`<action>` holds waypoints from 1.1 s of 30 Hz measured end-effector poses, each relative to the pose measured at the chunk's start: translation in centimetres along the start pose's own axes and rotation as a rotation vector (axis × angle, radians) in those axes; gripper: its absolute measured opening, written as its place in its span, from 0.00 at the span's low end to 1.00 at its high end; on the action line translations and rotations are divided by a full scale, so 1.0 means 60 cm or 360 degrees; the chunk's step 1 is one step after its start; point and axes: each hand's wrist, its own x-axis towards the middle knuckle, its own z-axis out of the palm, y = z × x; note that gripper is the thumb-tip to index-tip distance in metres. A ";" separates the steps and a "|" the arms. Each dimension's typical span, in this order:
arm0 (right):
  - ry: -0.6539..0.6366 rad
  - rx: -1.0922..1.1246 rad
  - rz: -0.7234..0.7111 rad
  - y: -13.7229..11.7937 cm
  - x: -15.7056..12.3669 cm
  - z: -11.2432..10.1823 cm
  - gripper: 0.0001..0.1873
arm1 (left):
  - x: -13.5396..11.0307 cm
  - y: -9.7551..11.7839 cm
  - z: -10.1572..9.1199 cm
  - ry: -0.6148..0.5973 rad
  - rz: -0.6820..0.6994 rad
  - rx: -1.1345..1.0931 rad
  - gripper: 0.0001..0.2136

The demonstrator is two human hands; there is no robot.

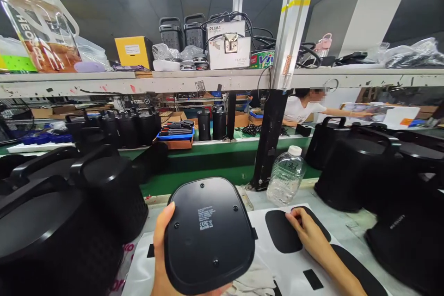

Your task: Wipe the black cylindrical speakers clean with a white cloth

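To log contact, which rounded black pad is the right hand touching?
The leftmost rounded pad: the right hand touches its upper corner; the others lie farther right.

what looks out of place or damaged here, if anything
Nothing looks spilled or broken around the black unit in the left hand. Only untidy: on the shelf, black cables straggle over a white box, and red marks spot the shelf's edge.

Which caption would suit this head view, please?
Left hand holds a black device; right hand touches a black pad.
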 end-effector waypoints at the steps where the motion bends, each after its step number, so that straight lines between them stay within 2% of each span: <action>1: -0.0030 0.0042 -0.0018 -0.003 -0.008 -0.006 0.16 | 0.000 0.001 0.003 -0.0001 0.0045 0.0027 0.41; 3: -0.0070 0.0102 -0.0042 -0.007 -0.023 -0.013 0.15 | 0.005 0.000 0.001 -0.0015 0.0176 0.0139 0.44; 6: -0.0089 0.0122 -0.0036 -0.012 -0.035 -0.014 0.20 | 0.025 -0.011 -0.020 -0.0022 0.0557 0.0495 0.43; 9: -0.0150 0.0117 -0.0041 -0.017 -0.040 -0.017 0.17 | 0.043 -0.022 -0.038 -0.0164 0.0826 0.0664 0.52; 11: -0.0250 0.0148 -0.0081 -0.024 -0.045 -0.025 0.13 | 0.045 -0.025 -0.037 -0.0153 0.0829 0.0629 0.54; 14: -0.0430 0.0227 -0.0127 -0.036 -0.053 -0.042 0.14 | 0.040 -0.023 -0.025 0.0018 0.0659 0.0468 0.48; 18: -0.0595 0.0383 -0.0118 -0.039 -0.059 -0.066 0.13 | 0.046 -0.023 -0.025 -0.0194 0.0893 0.0632 0.53; 21: -0.0613 0.0625 -0.0075 -0.025 -0.062 -0.086 0.04 | 0.056 -0.025 -0.036 -0.0266 0.0993 0.0711 0.55; 22: -0.0572 0.0727 -0.0049 -0.018 -0.063 -0.094 0.04 | 0.058 -0.025 -0.038 -0.0279 0.1008 0.0720 0.55; 25: -0.0328 0.1048 0.0013 -0.001 -0.068 -0.114 0.14 | 0.055 -0.024 -0.035 -0.0256 0.1007 0.0733 0.55; 28: 0.0053 0.1359 0.0019 -0.007 -0.070 -0.140 0.18 | 0.037 -0.025 -0.022 -0.0071 0.0752 0.0554 0.51; 31: 0.0498 0.1656 0.0221 -0.055 -0.072 -0.177 0.12 | 0.015 -0.028 -0.008 0.0058 0.0411 0.0328 0.48; 33: 0.0601 0.1726 0.0389 -0.106 -0.075 -0.201 0.17 | 0.003 -0.029 0.000 0.0108 0.0265 0.0211 0.47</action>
